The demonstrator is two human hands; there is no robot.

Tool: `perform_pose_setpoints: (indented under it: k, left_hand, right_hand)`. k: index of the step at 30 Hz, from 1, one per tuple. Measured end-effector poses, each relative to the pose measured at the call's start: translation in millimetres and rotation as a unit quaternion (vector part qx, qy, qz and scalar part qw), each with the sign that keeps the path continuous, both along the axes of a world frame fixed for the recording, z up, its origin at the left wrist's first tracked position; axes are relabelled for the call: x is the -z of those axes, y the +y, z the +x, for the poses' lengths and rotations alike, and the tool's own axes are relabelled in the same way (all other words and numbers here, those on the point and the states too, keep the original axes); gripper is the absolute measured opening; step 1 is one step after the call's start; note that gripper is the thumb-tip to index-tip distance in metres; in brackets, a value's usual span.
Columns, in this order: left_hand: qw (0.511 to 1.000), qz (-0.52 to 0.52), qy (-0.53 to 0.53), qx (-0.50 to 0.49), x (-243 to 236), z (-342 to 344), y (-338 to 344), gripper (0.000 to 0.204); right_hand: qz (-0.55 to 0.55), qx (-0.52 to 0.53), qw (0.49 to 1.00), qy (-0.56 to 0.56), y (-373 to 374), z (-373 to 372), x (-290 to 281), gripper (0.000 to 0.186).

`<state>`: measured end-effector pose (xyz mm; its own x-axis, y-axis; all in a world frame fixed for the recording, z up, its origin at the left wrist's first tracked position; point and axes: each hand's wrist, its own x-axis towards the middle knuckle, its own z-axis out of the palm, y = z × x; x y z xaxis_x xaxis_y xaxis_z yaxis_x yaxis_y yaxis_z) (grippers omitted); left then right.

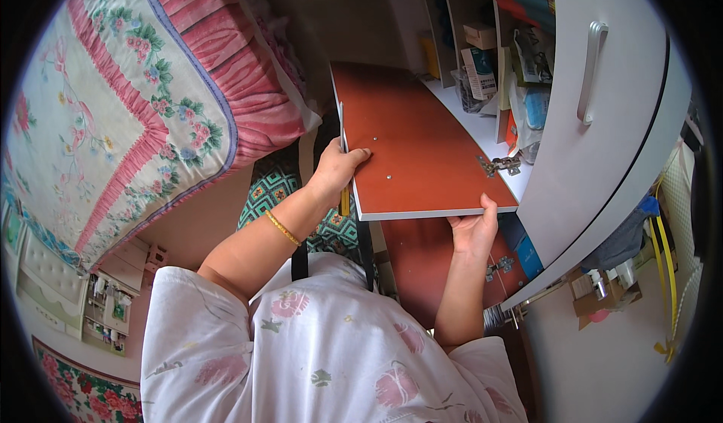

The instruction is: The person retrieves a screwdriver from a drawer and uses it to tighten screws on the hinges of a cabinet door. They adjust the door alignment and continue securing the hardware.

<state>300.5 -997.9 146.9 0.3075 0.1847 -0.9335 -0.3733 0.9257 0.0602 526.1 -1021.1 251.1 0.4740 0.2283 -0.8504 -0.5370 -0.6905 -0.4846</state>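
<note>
A reddish-brown cabinet door (422,141) with pale edging lies tilted in front of me, its brown face toward me. My left hand (339,168) grips its left edge, thumb on the brown face and fingers hidden behind. A thin yellow piece (344,202) shows just below that hand; its kind is unclear. My right hand (474,227) holds the near edge close to the right corner, thumb on top and fingers underneath. Two small screw points dot the panel. A metal hinge (500,165) sits at the panel's right edge, by the cabinet.
Boxes and bags fill the cabinet shelves (497,77) at the back right. A white door with a handle (591,73) stands at the right. Below is another brown panel (422,261) with a hinge (499,267). A bed with a floral cover (128,107) occupies the left.
</note>
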Motion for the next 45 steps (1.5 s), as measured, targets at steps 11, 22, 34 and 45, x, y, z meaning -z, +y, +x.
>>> perform_pose_setpoints:
  k: [11, 22, 34, 45]
  left_hand:
    - [0.999, 0.017, 0.018, -0.035, -8.0, 7.0, 2.6, 0.024]
    - [1.000, -0.002, 0.015, -0.023, -3.1, 11.3, -18.5, 0.028]
    - [1.000, 0.015, 0.019, 0.003, 0.2, 12.0, -22.9, 0.031]
    - [0.782, 0.446, 0.114, 0.421, 19.1, 0.3, 82.0, 0.026]
  right_hand:
    - [0.015, 0.002, 1.000, -0.015, -3.9, 7.5, 4.1, 0.037]
    - [0.013, -0.021, 0.999, -0.044, -7.7, 10.9, 3.9, 0.040]
    - [0.012, -0.046, 0.998, -0.049, -8.9, -32.3, 1.6, 0.044]
    - [0.043, -0.004, 0.995, -0.094, -14.1, -34.1, 5.4, 0.042]
